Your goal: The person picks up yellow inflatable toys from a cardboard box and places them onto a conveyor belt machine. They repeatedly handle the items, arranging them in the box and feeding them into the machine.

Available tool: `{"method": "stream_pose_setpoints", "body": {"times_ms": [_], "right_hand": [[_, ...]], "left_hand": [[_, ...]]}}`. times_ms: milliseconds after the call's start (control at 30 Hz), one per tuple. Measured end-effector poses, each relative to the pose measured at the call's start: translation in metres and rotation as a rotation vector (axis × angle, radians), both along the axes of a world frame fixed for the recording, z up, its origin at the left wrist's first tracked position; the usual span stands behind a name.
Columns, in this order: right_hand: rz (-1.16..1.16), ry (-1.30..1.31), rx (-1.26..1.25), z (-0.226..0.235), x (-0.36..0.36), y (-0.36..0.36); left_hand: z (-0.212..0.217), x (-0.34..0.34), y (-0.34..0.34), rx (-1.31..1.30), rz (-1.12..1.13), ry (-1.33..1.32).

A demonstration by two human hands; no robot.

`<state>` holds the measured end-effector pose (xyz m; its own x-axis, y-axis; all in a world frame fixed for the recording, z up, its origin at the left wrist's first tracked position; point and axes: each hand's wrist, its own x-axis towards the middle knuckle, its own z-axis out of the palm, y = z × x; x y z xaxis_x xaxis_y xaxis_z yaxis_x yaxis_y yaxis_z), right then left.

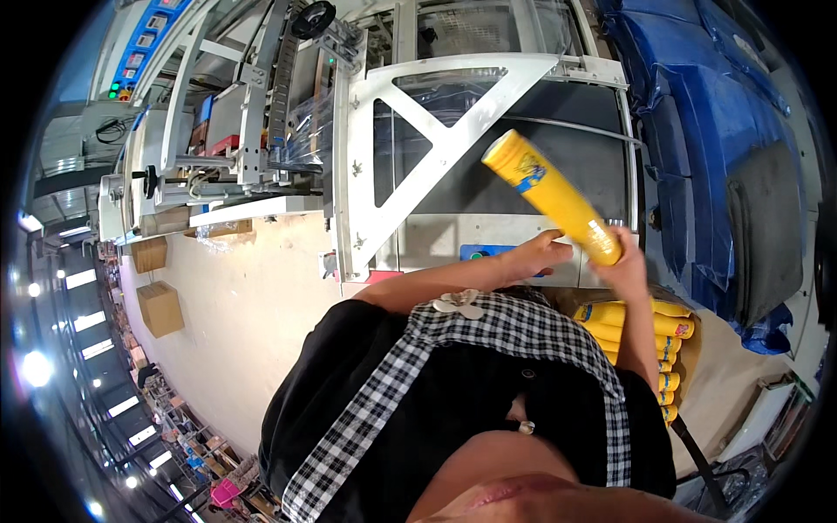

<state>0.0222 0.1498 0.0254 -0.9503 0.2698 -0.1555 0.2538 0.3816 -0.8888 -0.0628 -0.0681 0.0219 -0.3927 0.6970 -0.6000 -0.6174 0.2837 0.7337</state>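
My right hand (621, 266) was clenched round the lower end of the yellow tube (554, 196), tube tilted up-left, far end over the machine's black bed (597, 166). Left hand (536, 255) sat just beside that lower end, fingers loosely parted, couldn't tell if they touched it. White frame (445, 161) stood left of the tube, carton (691, 359) of other yellow tubes (671, 327) behind my right forearm
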Motion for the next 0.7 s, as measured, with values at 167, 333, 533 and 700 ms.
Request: {"method": "stream_pose_setpoints", "body": {"times_ms": [167, 333, 533, 700], "right_hand": [[-0.087, 0.181, 0.601, 0.038, -0.023, 0.125], [0.008, 0.118, 0.925, 0.059, -0.088, 0.191], [0.22, 0.131, 0.878, 0.024, -0.185, 0.164], [0.119, 0.391, 0.603, -0.018, -0.22, 0.113]], "left_hand": [[-0.015, 0.021, -0.014, 0.189, -0.553, 0.224], [-0.008, 0.035, -0.025, 0.202, -0.573, 0.097], [-0.009, 0.052, -0.035, 0.222, -0.488, 0.138], [-0.002, 0.047, -0.03, 0.184, -0.461, -0.02]]}}
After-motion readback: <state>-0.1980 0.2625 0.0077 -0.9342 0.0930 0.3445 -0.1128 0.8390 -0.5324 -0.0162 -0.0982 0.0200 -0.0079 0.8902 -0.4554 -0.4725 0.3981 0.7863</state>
